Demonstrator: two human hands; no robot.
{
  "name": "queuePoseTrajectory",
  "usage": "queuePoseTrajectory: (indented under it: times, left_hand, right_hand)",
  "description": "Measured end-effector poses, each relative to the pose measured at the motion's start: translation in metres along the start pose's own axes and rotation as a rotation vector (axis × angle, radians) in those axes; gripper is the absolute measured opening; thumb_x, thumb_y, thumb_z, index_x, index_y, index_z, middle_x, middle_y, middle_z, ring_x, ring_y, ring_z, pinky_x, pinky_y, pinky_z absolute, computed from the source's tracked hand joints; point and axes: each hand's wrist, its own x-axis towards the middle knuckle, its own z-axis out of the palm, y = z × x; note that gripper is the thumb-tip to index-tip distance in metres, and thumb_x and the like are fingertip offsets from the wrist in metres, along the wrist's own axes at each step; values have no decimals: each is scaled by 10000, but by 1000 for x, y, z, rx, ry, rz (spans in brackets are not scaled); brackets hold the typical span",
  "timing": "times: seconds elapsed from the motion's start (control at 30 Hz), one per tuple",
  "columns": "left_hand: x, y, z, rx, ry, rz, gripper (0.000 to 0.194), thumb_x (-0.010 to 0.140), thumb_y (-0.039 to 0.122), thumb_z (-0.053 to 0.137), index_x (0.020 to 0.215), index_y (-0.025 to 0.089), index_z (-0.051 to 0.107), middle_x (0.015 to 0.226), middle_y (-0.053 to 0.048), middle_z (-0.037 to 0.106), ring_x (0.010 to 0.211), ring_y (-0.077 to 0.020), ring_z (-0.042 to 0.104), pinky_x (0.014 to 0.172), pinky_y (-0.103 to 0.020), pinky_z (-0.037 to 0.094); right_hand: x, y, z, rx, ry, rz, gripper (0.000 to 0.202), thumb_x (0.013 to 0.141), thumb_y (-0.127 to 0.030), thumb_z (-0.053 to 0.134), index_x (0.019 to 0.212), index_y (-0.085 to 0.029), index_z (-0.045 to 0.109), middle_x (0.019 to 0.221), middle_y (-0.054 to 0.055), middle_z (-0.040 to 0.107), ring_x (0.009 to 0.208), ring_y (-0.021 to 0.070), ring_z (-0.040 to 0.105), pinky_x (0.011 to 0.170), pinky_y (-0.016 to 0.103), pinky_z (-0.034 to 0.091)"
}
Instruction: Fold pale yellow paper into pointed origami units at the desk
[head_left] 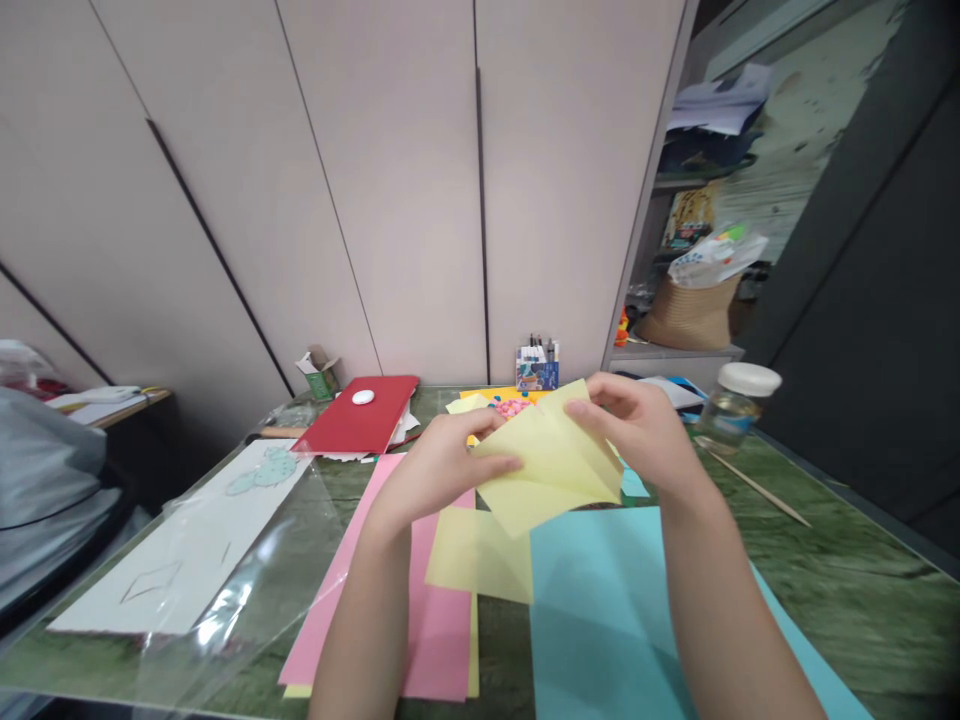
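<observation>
Both hands hold a folded yellow paper (551, 465) above the table. My left hand (442, 465) pinches its left side, with the thumb lying on the front. At the upper right corner, my right hand (634, 425) grips the paper between thumb and fingers. Another piece of yellow paper (480, 560) lies flat below, across a pink sheet (442, 640) and up to a blue sheet (600, 610). Small pink pieces (511, 407) show behind the held paper, partly hidden by it.
A red folder (360, 415) with a round white object lies at the back left, near a drawing sheet (187, 540) and clear plastic. Pens stand in a box (537, 368) at the back. On the right are a lidded jar (731, 410) and a wooden stick (757, 487).
</observation>
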Motion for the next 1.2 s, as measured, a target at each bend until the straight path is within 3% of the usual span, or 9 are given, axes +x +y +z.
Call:
queuePoseTrajectory:
  times: [0.1, 0.43, 0.8, 1.2]
  left_hand:
    - [1, 1, -1, -12, -3, -2, 200, 810, 348, 555, 705, 178, 570, 734, -2, 579, 679, -141, 526, 556, -236, 377]
    - [-2, 0, -1, -40, 32, 4, 295, 834, 387, 537, 652, 175, 444, 677, 22, 428, 651, -116, 419, 548, -226, 315]
    - [0, -6, -3, -49, 58, 20, 305, 828, 379, 541, 633, 179, 417, 676, 22, 395, 645, -115, 403, 536, -219, 313]
    - [-1, -5, -4, -70, 84, 31, 279, 825, 338, 545, 636, 176, 420, 681, 27, 417, 655, -112, 408, 552, -214, 307]
  right_hand:
    - [-1, 1, 2, 17, 63, -8, 194, 807, -356, 607, 714, -187, 600, 687, 11, 626, 626, 144, 557, 549, 245, 423]
    - [-4, 0, 5, -8, 191, -59, 179, 798, -345, 621, 706, -192, 615, 661, 7, 604, 604, 137, 542, 531, 243, 423]
    - [0, 2, 16, 18, 243, -35, 201, 789, -361, 616, 682, -191, 602, 641, 8, 596, 563, 134, 529, 484, 234, 404]
    - [1, 0, 18, 83, 283, -41, 178, 802, -354, 618, 711, -201, 617, 677, 3, 615, 609, 135, 546, 536, 235, 419]
